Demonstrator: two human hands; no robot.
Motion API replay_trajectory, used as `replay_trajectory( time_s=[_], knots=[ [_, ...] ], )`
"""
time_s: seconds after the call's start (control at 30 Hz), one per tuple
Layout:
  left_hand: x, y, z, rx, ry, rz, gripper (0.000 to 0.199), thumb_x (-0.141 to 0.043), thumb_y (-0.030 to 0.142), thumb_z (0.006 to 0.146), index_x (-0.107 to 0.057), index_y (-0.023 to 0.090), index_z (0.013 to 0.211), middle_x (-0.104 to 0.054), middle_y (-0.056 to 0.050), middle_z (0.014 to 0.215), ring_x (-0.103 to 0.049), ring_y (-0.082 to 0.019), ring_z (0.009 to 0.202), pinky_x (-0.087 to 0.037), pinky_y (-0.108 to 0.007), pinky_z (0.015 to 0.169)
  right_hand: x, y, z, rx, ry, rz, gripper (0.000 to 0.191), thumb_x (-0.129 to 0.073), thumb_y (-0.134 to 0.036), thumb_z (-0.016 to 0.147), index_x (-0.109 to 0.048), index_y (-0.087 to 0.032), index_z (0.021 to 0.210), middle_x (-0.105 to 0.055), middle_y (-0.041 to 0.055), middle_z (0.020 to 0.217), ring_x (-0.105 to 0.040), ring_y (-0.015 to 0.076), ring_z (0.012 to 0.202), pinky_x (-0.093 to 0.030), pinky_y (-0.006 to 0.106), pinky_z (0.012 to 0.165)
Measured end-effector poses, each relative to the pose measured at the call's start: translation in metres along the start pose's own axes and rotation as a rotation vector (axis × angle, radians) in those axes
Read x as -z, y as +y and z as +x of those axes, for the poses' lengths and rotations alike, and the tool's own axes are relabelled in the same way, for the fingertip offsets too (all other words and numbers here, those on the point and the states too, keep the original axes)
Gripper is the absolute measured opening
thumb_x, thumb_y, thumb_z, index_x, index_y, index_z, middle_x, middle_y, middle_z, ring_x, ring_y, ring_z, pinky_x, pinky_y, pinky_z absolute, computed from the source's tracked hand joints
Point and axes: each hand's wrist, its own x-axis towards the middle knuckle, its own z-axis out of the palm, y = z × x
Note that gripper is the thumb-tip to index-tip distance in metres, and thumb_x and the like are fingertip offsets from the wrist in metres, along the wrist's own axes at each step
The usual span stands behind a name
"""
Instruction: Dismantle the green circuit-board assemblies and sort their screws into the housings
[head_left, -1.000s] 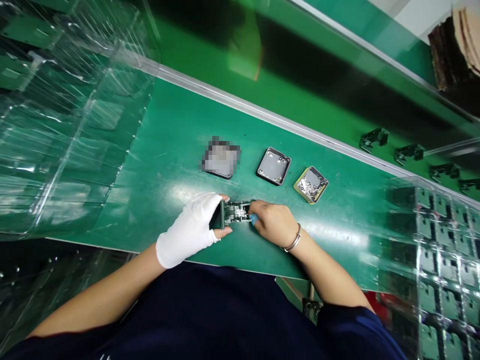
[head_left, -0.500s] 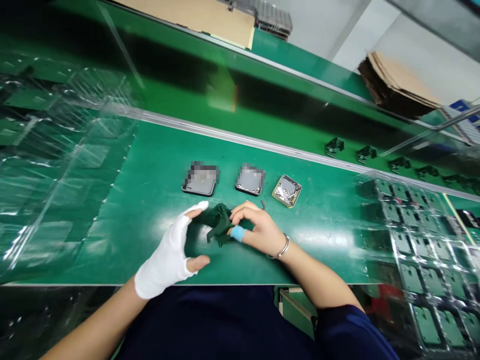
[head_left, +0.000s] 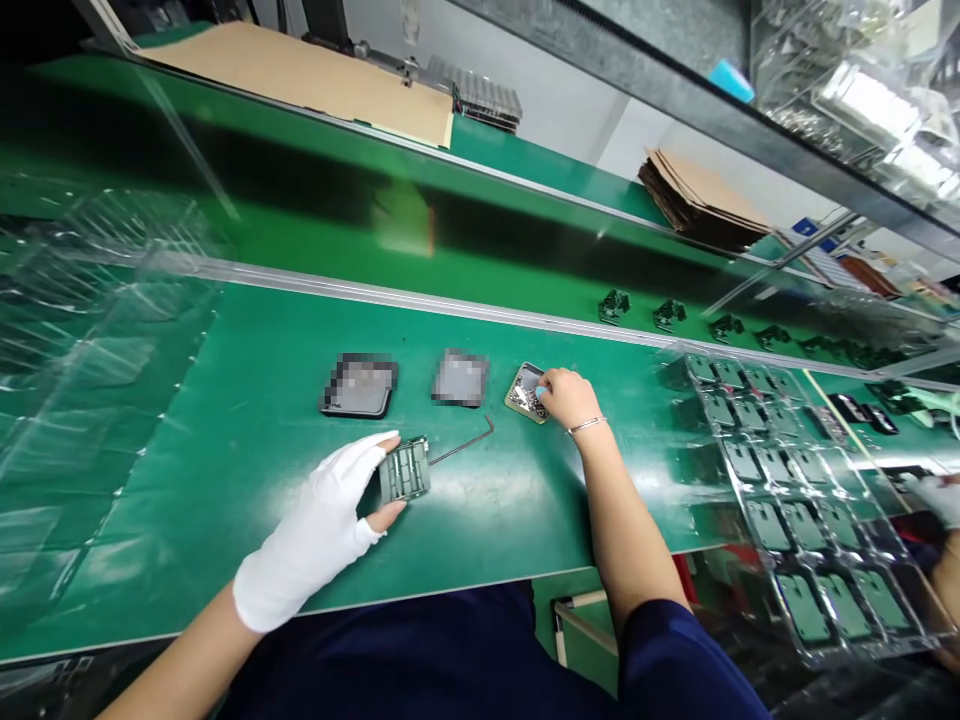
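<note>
My left hand (head_left: 330,510), in a white glove with bare fingertips, grips a green ribbed block-like part (head_left: 405,470) by its edges, just above the bench. Beside that part a thin L-shaped hex key (head_left: 465,440) lies on the green surface. My right hand (head_left: 568,398), with a bracelet at the wrist and a blue wrap on one finger, reaches into a shallow tin (head_left: 517,402) of small shiny metal pieces. Its fingers are drawn together at the pieces; what is between them is hidden. Left of the tin sit two dark-rimmed trays (head_left: 459,402) (head_left: 360,410), partly blurred.
Clear plastic trays (head_left: 772,465) holding green plates stand at the right. More clear trays (head_left: 112,300) are stacked at the left. Several dark green assemblies (head_left: 615,307) line the back ledge. At the far right a co-worker's gloved hand (head_left: 934,497) is visible.
My right hand has left the green part and moved right to the tin. The part, turned to another side, is in my left hand. The hex key now shows fully. The view has shifted.
</note>
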Motion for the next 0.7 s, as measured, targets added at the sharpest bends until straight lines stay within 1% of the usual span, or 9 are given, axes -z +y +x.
replay_trajectory(
  time_s=[0.07, 0.23, 0.3, 0.33, 0.4, 0.47, 0.53, 0.6, 0.7],
  knots=[
    [0.0, -0.001, 0.001, -0.007, -0.014, 0.0, 0.054, -0.053, 0.044, 0.086, -0.044, 0.014, 0.13, -0.057, -0.016, 0.127, -0.057, -0.031, 0.116, -0.05, -0.045, 0.097, -0.005, 0.002, 0.004, -0.012, -0.035, -0.015, 0.023, -0.051, -0.017, 0.082, -0.069, -0.018, 0.096, -0.069, 0.0106, 0.106, -0.063, 0.0241, 0.098, -0.044, 0.03, 0.077],
    [0.0, -0.002, 0.002, 0.01, -0.019, -0.043, 0.058, -0.055, 0.048, 0.085, -0.043, 0.016, 0.132, -0.057, -0.015, 0.129, -0.057, -0.03, 0.118, -0.049, -0.044, 0.099, -0.012, -0.002, 0.005, -0.03, -0.024, 0.001, 0.021, -0.051, -0.016, 0.081, -0.069, -0.015, 0.092, -0.069, 0.0134, 0.102, -0.064, 0.0241, 0.095, -0.043, 0.031, 0.078],
    [0.005, -0.001, 0.001, 0.035, 0.039, -0.078, 0.059, -0.056, 0.049, 0.085, -0.044, 0.017, 0.133, -0.056, -0.015, 0.131, -0.056, -0.03, 0.119, -0.049, -0.044, 0.098, -0.009, 0.003, 0.006, -0.028, 0.02, 0.045, 0.022, -0.049, -0.015, 0.082, -0.067, -0.015, 0.094, -0.069, 0.012, 0.101, -0.063, 0.0228, 0.093, -0.043, 0.031, 0.079],
    [0.009, 0.0, 0.0, 0.048, 0.087, -0.093, 0.056, -0.055, 0.047, 0.085, -0.045, 0.018, 0.132, -0.057, -0.014, 0.129, -0.057, -0.03, 0.118, -0.049, -0.043, 0.097, -0.007, 0.004, 0.005, -0.008, 0.073, 0.113, 0.022, -0.048, -0.015, 0.083, -0.067, -0.016, 0.093, -0.068, 0.0106, 0.098, -0.062, 0.022, 0.092, -0.044, 0.031, 0.079],
    [0.018, 0.006, 0.001, 0.076, 0.18, -0.115, 0.04, -0.053, 0.04, 0.088, -0.054, 0.02, 0.122, -0.062, -0.011, 0.12, -0.061, -0.027, 0.11, -0.051, -0.04, 0.093, -0.003, 0.0, -0.002, 0.117, 0.217, 0.366, 0.019, -0.047, -0.016, 0.083, -0.066, -0.018, 0.088, -0.066, 0.007, 0.092, -0.06, 0.0199, 0.088, -0.045, 0.031, 0.079],
    [0.027, 0.016, 0.006, 0.096, 0.216, -0.143, 0.023, -0.049, 0.033, 0.09, -0.062, 0.022, 0.105, -0.068, -0.006, 0.105, -0.066, -0.022, 0.096, -0.053, -0.035, 0.086, -0.001, -0.015, -0.017, 0.356, 0.327, 0.693, 0.013, -0.051, -0.018, 0.083, -0.064, -0.02, 0.082, -0.063, 0.0039, 0.088, -0.059, 0.018, 0.087, -0.046, 0.032, 0.081],
    [0.034, 0.029, 0.013, 0.098, 0.156, -0.198, 0.02, -0.048, 0.032, 0.092, -0.065, 0.022, 0.092, -0.07, -0.002, 0.091, -0.067, -0.018, 0.083, -0.053, -0.029, 0.077, -0.001, -0.041, -0.04, 0.628, 0.319, 0.929, 0.009, -0.056, -0.022, 0.084, -0.064, -0.021, 0.079, -0.062, 0.0027, 0.088, -0.058, 0.017, 0.088, -0.047, 0.032, 0.083],
    [0.036, 0.042, 0.021, 0.072, 0.053, -0.274, 0.025, -0.047, 0.034, 0.093, -0.065, 0.021, 0.082, -0.068, 0.0, 0.078, -0.064, -0.015, 0.071, -0.051, -0.026, 0.067, -0.004, -0.067, -0.065, 0.826, 0.255, 1.035, 0.008, -0.059, -0.024, 0.085, -0.064, -0.022, 0.079, -0.061, 0.0029, 0.087, -0.058, 0.0166, 0.088, -0.048, 0.033, 0.083],
    [0.033, 0.054, 0.03, 0.05, -0.024, -0.357, 0.035, -0.042, 0.036, 0.095, -0.058, 0.019, 0.069, -0.062, 0.002, 0.064, -0.056, -0.012, 0.057, -0.045, -0.023, 0.055, -0.009, -0.091, -0.088, 0.941, 0.195, 1.061, 0.011, -0.056, -0.027, 0.089, -0.062, -0.022, 0.081, -0.061, 0.0033, 0.084, -0.058, 0.0159, 0.083, -0.05, 0.033, 0.081]
  ],
)
